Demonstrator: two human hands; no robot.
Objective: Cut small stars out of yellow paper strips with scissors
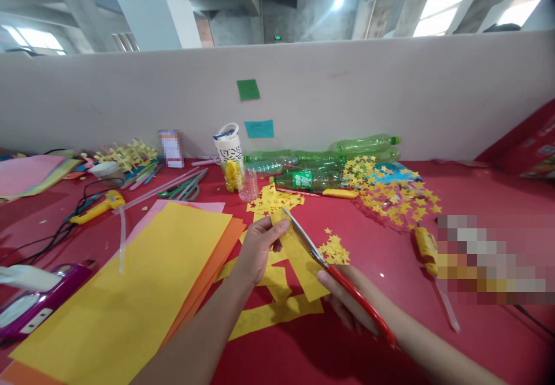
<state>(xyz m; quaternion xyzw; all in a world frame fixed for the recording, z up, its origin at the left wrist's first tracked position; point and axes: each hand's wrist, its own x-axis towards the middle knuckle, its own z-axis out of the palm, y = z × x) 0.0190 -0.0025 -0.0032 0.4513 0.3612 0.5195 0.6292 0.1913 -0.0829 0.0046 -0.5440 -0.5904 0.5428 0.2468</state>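
My left hand (259, 245) pinches a small piece of yellow paper (278, 218) between thumb and fingers. Red-handled scissors (363, 299) are in my right hand (342, 301), their blades pointing up and left to the edge of that piece. Whether the blades have paper between them I cannot tell. Below the blades is a yellow paper strip (309, 269); more yellow strips (277, 314) with faint markings lie on the table under my hands. Small yellow paper stars (335, 250) are heaped just beyond my right hand, and yellow scraps (272, 197) are piled ahead of my left.
Stacked yellow sheets (165, 263) cover the left side. Green plastic bottles (316, 178) and a white patterned cup (229, 148) stand or lie by the partition (329, 96). Glue guns (104, 206) are left and right. More stars (394, 197) sit back right, near a yellow comb (340, 193).
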